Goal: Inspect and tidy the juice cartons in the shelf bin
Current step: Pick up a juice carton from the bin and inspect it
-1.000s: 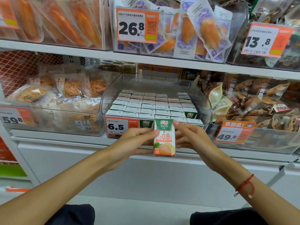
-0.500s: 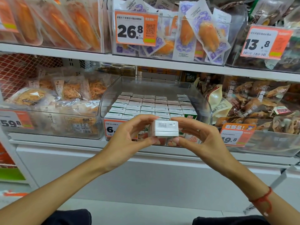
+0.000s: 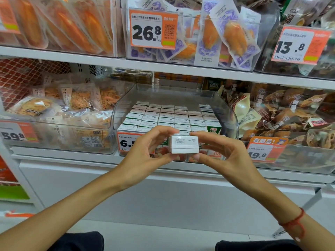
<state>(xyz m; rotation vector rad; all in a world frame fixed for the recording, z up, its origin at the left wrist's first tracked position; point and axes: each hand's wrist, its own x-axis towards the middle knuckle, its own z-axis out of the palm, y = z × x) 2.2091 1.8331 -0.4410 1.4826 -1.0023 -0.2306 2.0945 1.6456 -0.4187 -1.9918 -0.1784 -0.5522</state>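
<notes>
A small juice carton is held in front of the clear shelf bin, tipped so its white end with a printed date code faces me. My left hand pinches its left side between thumb and fingers. My right hand pinches its right side the same way. Behind it, the bin holds several rows of upright juice cartons with white tops, packed close together. One green-fronted carton shows at the front right of the rows.
A 6.5 price tag hangs on the bin's front. Clear bins of snack packets sit left and brown snack bags right. An upper shelf with packaged food overhangs the bin.
The carton was upright showing its green and orange front; both hands tipped it so the white end faces me. Since half a second ago it has barely moved.
</notes>
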